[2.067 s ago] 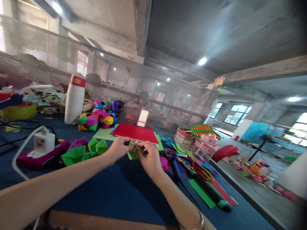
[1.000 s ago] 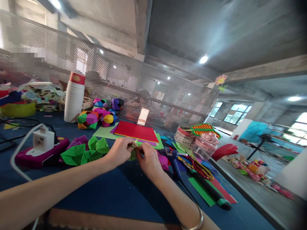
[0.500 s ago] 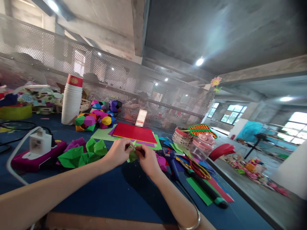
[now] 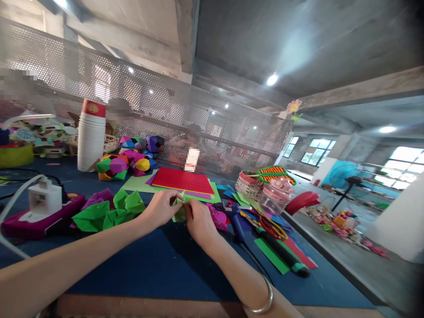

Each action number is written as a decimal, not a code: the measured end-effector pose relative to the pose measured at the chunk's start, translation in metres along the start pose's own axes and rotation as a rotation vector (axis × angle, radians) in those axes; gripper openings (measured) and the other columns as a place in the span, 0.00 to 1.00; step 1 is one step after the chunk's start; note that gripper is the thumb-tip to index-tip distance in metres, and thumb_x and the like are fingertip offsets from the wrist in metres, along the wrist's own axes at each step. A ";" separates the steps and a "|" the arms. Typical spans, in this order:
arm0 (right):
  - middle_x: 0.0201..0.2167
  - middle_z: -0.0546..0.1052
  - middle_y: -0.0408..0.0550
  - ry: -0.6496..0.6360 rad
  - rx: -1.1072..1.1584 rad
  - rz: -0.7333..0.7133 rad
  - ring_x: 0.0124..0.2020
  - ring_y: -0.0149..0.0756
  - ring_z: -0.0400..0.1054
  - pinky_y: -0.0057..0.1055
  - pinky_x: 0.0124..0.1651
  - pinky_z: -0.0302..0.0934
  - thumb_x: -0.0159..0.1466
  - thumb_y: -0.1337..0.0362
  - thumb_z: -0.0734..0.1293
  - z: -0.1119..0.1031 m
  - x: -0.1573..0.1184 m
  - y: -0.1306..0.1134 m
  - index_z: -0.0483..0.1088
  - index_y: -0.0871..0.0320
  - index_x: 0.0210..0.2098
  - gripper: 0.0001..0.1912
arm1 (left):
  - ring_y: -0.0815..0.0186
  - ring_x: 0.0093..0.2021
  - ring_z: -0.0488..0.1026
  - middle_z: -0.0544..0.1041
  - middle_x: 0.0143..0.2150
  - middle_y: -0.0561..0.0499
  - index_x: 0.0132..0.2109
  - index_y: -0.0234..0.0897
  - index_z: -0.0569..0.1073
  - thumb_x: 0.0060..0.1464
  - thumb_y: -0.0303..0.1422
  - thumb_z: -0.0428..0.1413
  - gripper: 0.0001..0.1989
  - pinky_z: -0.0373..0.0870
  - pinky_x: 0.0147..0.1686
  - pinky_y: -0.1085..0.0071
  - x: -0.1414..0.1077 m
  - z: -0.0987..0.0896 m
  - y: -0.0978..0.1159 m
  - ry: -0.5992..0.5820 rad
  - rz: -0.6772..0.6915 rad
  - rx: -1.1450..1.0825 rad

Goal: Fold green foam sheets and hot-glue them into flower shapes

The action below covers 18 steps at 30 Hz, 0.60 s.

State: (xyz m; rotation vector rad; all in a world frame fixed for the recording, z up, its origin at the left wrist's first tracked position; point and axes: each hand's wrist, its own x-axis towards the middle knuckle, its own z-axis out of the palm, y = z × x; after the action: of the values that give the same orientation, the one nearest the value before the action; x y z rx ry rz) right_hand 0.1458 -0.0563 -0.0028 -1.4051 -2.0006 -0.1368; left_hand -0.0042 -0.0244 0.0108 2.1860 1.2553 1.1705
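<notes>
Between my two hands is a small folded piece of light green paper (image 4: 179, 215), partly hidden by my fingers. My left hand (image 4: 163, 207) pinches it from the left. On its other side, my right hand (image 4: 201, 221) has its fingers closed on the same paper, the back of the hand toward me. Just left of my left hand lie dark green folded paper pieces (image 4: 124, 207), with a purple folded piece (image 4: 98, 198) behind. A magenta piece (image 4: 217, 217) and a blue glue gun (image 4: 234, 217) sit right of my right hand.
Coloured sheets (image 4: 181, 179) are stacked behind my hands. Paper cups (image 4: 91, 137), folded paper balls (image 4: 112, 167) and a purple power strip (image 4: 43, 216) stand left. To the right are a basket (image 4: 250, 183), a clear jar (image 4: 275, 196), scissors (image 4: 271, 225) and a black-handled tool (image 4: 283, 251).
The view has shifted slightly, so most things sit a little further left. My right hand has turned so its fingers cover more of the light green paper. Both hands keep hold of it.
</notes>
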 end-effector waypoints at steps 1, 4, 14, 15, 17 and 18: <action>0.27 0.73 0.49 -0.004 -0.005 -0.004 0.30 0.38 0.67 0.30 0.32 0.52 0.65 0.71 0.58 0.001 0.000 0.000 0.66 0.59 0.30 0.08 | 0.69 0.23 0.63 0.65 0.20 0.56 0.36 0.34 0.77 0.46 0.32 0.54 0.10 0.56 0.26 0.75 0.001 0.000 -0.001 -0.006 0.002 0.001; 0.28 0.73 0.49 -0.014 -0.007 -0.021 0.30 0.38 0.67 0.30 0.32 0.52 0.64 0.72 0.58 0.001 -0.001 0.001 0.66 0.59 0.31 0.07 | 0.70 0.23 0.62 0.64 0.19 0.57 0.36 0.34 0.78 0.46 0.32 0.54 0.11 0.55 0.25 0.75 0.002 0.000 -0.002 -0.022 -0.007 0.006; 0.24 0.71 0.46 0.022 -0.001 -0.024 0.27 0.34 0.65 0.27 0.29 0.51 0.60 0.72 0.61 -0.001 0.000 -0.001 0.64 0.58 0.25 0.07 | 0.69 0.28 0.67 0.71 0.25 0.53 0.26 0.34 0.71 0.43 0.25 0.52 0.03 0.59 0.29 0.74 -0.007 0.007 -0.002 0.052 0.102 -0.026; 0.23 0.71 0.45 0.030 0.016 -0.019 0.26 0.34 0.64 0.27 0.28 0.51 0.59 0.72 0.62 -0.001 0.000 -0.001 0.64 0.58 0.25 0.08 | 0.69 0.28 0.67 0.71 0.25 0.53 0.26 0.35 0.70 0.43 0.24 0.52 0.04 0.59 0.30 0.74 -0.008 0.008 -0.002 0.070 0.130 -0.019; 0.22 0.70 0.44 0.046 0.049 -0.016 0.24 0.32 0.63 0.26 0.27 0.51 0.59 0.72 0.62 -0.002 -0.001 -0.001 0.63 0.58 0.24 0.08 | 0.69 0.28 0.65 0.69 0.25 0.54 0.26 0.35 0.68 0.43 0.23 0.51 0.04 0.59 0.30 0.73 -0.011 0.010 -0.002 0.100 0.178 0.002; 0.22 0.69 0.44 0.055 0.062 -0.020 0.24 0.32 0.62 0.26 0.27 0.50 0.59 0.72 0.61 -0.002 -0.001 -0.001 0.63 0.57 0.24 0.08 | 0.69 0.28 0.65 0.68 0.25 0.54 0.26 0.35 0.67 0.44 0.22 0.51 0.05 0.59 0.30 0.73 -0.012 0.010 -0.002 0.116 0.203 0.011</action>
State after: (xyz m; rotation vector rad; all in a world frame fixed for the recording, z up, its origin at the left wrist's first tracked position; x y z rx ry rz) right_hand 0.1463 -0.0586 -0.0020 -1.3291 -1.9580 -0.1196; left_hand -0.0002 -0.0327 -0.0025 2.3268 1.1054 1.3891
